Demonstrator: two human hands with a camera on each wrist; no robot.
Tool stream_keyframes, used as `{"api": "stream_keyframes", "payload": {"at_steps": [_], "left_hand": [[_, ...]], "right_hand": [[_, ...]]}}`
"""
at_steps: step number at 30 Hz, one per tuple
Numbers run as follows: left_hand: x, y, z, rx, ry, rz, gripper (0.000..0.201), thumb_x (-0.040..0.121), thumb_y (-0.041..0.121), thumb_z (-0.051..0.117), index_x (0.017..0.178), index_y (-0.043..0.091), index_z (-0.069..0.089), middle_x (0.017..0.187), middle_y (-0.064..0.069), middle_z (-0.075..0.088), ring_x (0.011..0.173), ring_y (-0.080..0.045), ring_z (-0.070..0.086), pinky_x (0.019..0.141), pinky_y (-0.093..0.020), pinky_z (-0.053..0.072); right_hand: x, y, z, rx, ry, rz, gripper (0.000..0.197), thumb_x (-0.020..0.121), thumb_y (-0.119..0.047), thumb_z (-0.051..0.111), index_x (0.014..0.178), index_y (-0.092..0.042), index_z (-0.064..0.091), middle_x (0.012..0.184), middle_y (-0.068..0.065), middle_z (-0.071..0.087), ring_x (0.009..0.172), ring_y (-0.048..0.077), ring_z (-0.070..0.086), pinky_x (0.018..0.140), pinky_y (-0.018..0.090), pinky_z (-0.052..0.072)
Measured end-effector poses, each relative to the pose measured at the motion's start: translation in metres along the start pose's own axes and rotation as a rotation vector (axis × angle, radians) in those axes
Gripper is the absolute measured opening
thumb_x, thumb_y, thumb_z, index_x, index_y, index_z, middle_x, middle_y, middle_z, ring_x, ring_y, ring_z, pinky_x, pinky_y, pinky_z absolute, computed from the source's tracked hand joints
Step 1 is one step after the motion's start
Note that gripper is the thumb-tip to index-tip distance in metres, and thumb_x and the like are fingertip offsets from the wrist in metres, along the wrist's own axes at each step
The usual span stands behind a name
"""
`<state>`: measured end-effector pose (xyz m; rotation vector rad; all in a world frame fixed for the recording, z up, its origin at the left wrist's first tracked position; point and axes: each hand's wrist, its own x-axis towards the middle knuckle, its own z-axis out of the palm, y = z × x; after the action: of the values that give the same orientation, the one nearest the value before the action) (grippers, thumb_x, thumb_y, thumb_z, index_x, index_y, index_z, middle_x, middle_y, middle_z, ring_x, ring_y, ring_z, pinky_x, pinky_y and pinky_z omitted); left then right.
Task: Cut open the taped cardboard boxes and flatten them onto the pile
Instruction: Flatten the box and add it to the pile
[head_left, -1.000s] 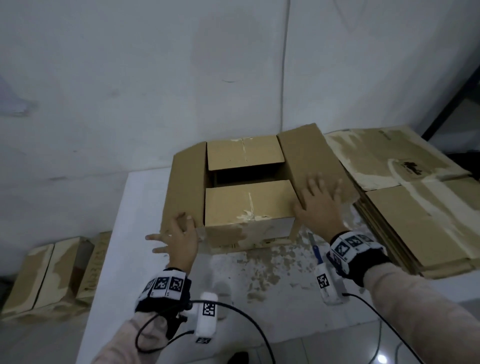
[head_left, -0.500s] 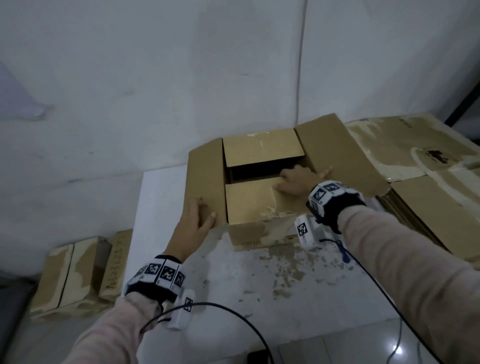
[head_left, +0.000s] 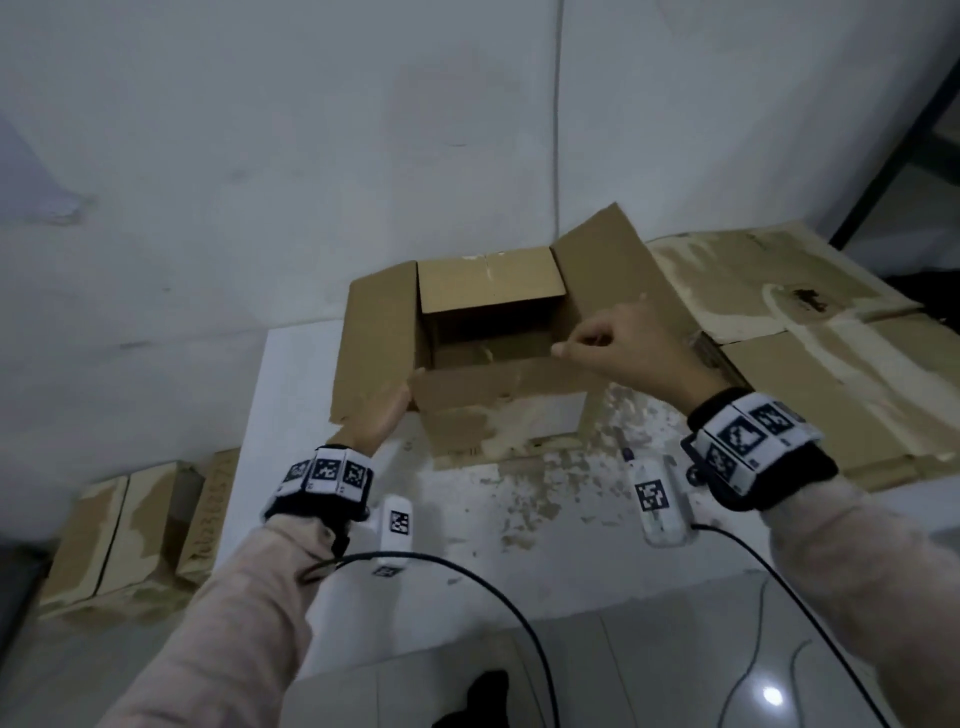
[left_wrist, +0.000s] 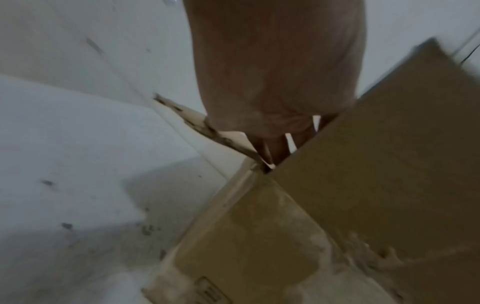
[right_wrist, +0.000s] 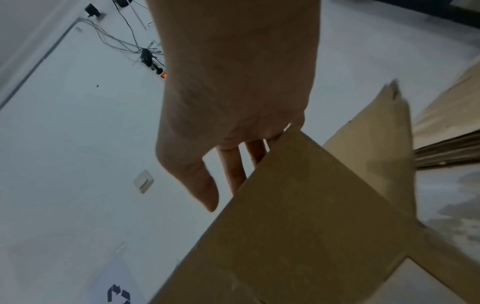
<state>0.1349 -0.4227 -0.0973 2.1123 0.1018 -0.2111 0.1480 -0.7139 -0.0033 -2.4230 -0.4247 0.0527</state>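
Note:
A brown cardboard box stands open on the white table, side flaps spread outward. My right hand curls round the top edge of the near flap at its right end; in the right wrist view its fingers go behind that flap and the thumb stays in front. My left hand lies against the box's near left corner, under the left flap. In the left wrist view its straight fingers slip behind the cardboard at the corner. The fingertips are hidden.
A pile of flattened cardboard lies on the table right of the box. A small blue-handled cutter lies near my right wrist. More boxes sit on the floor at left. The wall stands close behind the box.
My right hand left the right flap, reached the near flap and has pulled it up towards me. My left hand moved from the left flap to the near left corner.

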Motion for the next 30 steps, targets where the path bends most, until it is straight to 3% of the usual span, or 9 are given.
{"api": "stream_keyframes", "payload": {"at_steps": [2,4,9,12,16,19,22,26,30], "left_hand": [[-0.007,-0.014,-0.001,0.257,-0.168,0.085,0.059,0.090,0.060,0.040,0.135,0.023,0.053,0.153,-0.004,0.030,0.144,-0.018,0.018,0.116,-0.055,0.005],[-0.017,-0.014,0.007,0.445,-0.182,0.137,0.050,0.095,0.052,0.044,0.141,0.031,0.042,0.152,0.002,0.031,0.146,-0.011,0.005,0.115,-0.056,-0.007],[-0.020,-0.005,0.036,0.849,0.020,0.251,0.030,0.097,0.031,0.050,0.122,0.016,0.051,0.126,-0.002,0.052,0.132,-0.022,0.034,0.113,-0.052,0.001],[-0.017,-0.003,0.042,0.887,0.076,0.297,0.018,0.096,0.027,0.051,0.109,0.014,0.052,0.111,-0.001,0.057,0.114,-0.023,0.048,0.114,-0.047,0.003],[-0.009,-0.012,0.032,0.859,0.023,0.325,0.033,0.095,0.042,0.049,0.111,0.014,0.055,0.109,0.000,0.057,0.108,-0.019,0.051,0.114,-0.047,0.010],[-0.003,-0.025,0.018,0.740,-0.009,0.459,0.069,0.089,0.070,0.025,0.111,0.015,0.061,0.107,0.002,0.056,0.101,-0.017,0.053,0.105,-0.040,0.027],[0.007,-0.031,-0.002,0.496,0.091,0.444,0.076,0.087,0.074,0.028,0.120,0.014,0.061,0.124,-0.004,0.050,0.110,-0.019,0.049,0.096,-0.031,0.037],[0.024,-0.017,-0.023,0.503,0.059,0.159,0.090,0.078,0.067,0.046,0.149,0.014,0.026,0.155,-0.006,0.018,0.139,-0.025,0.024,0.112,-0.034,0.023],[0.036,-0.007,-0.029,0.536,-0.120,0.027,0.098,0.086,0.047,0.061,0.152,0.017,-0.005,0.159,0.002,-0.013,0.146,-0.018,0.001,0.117,-0.034,0.014]], "right_hand": [[-0.019,0.005,-0.002,0.002,-0.100,0.017,0.037,0.087,-0.051,0.060,0.076,-0.019,0.074,0.065,-0.007,0.067,0.054,-0.009,0.053,0.074,0.023,0.026],[-0.031,0.013,-0.001,-0.021,-0.146,0.025,0.036,0.086,-0.053,0.058,0.077,-0.022,0.074,0.065,-0.009,0.068,0.055,-0.015,0.052,0.070,0.024,0.020],[-0.040,0.015,-0.004,-0.035,-0.151,0.026,0.029,0.086,-0.048,0.061,0.078,-0.023,0.074,0.064,-0.007,0.066,0.051,-0.003,0.052,0.063,0.016,0.020],[-0.025,0.003,-0.008,-0.064,-0.110,-0.001,0.026,0.090,-0.038,0.061,0.085,-0.015,0.073,0.073,0.003,0.069,0.058,0.008,0.053,0.053,0.020,0.036],[0.026,-0.012,-0.008,-0.088,-0.041,-0.046,0.023,0.092,-0.032,0.060,0.094,-0.012,0.072,0.084,0.005,0.070,0.077,0.019,0.063,0.066,0.029,0.050],[0.083,-0.025,-0.007,-0.155,-0.051,-0.065,0.024,0.091,-0.032,0.059,0.099,-0.013,0.070,0.096,0.003,0.067,0.085,0.015,0.058,0.072,0.028,0.047],[0.139,-0.036,-0.001,-0.265,-0.106,-0.101,0.028,0.092,-0.032,0.057,0.113,-0.014,0.064,0.112,0.005,0.063,0.095,0.017,0.055,0.077,0.027,0.042],[0.194,-0.036,0.030,-0.489,-0.306,-0.075,0.060,0.090,-0.032,0.061,0.141,-0.013,0.036,0.134,0.014,0.049,0.118,0.030,0.050,0.094,0.037,0.043],[0.228,-0.023,0.072,-0.559,-0.431,-0.041,0.092,0.078,-0.031,0.077,0.149,-0.013,0.020,0.148,0.014,0.034,0.131,0.033,0.040,0.104,0.043,0.039]]}}
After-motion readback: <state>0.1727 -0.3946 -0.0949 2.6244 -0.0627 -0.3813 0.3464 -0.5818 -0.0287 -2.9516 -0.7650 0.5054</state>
